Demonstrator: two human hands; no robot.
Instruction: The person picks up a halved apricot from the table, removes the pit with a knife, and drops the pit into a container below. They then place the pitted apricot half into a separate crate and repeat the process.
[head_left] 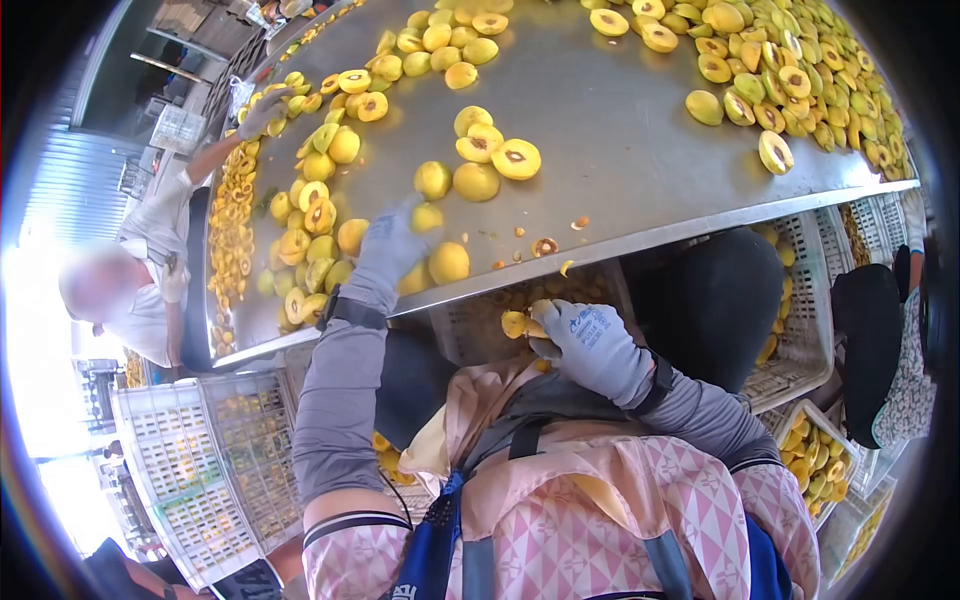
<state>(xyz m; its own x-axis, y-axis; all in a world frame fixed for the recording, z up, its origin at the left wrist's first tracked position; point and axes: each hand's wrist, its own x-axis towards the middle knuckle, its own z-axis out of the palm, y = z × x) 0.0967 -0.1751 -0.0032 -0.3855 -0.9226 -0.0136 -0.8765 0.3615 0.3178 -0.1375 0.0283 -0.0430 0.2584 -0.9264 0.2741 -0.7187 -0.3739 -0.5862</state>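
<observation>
My left hand (395, 245), in a grey glove, reaches over the near edge of the metal table. Its fingers are stretched out beside a yellow stone fruit (427, 218), apparently touching it. Another whole-looking yellow fruit (449, 263) lies just to the right of that hand. In front of my body, below the table edge, my gloved right hand (595, 340) is closed on a piece of yellow stone fruit (515, 323). Its thumb and fingers pinch the piece from the right. Two cut halves with brown pits, one of them a fruit half (516, 159), lie farther in on the table.
The metal table (600, 185) carries a big heap of halved fruit (800, 80) at the right and looser fruit at the left. A co-worker's gloved hand (264, 112) reaches in from the left. White crates (195, 460) stand around me; another crate (815, 300) sits at the right.
</observation>
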